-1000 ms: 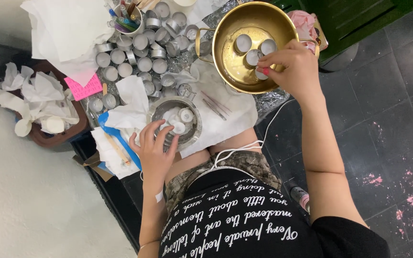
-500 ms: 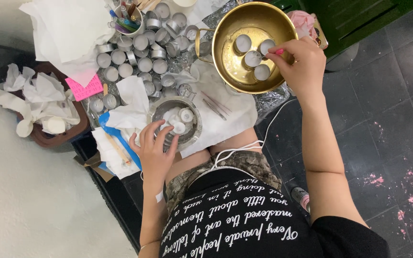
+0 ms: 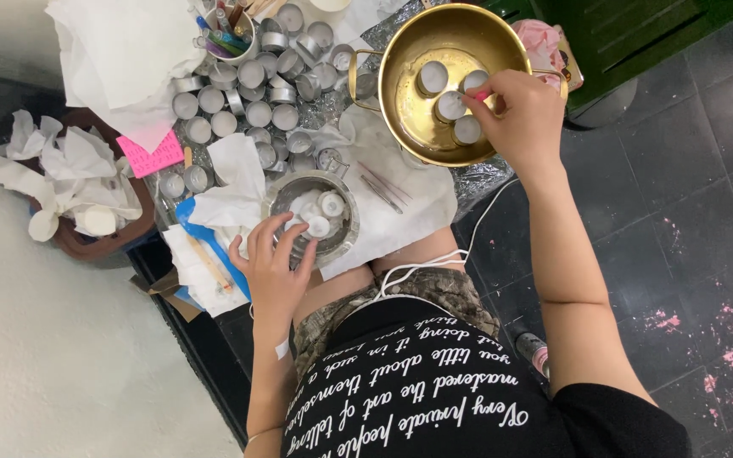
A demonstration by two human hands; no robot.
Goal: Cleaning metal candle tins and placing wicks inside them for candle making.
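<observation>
Item: tealight cups, being placed. My right hand [image 3: 523,119] pinches a cup [image 3: 474,81] inside the brass pot [image 3: 400,59]; left hand [image 3: 275,263], fingers spread, rests on the steel bowl [image 3: 345,242]. Next, I judge: release gently, keeping it level.

The left hand [image 3: 275,265] lies palm down, fingers spread and slightly curled, the wrist straight and the forearm running back toward the torso. The right arm reaches forward, nearly straight, the wrist bent downward. The right hand [image 3: 521,117] seems pinched, fingertips [image 3: 478,95] gathered together.
</observation>
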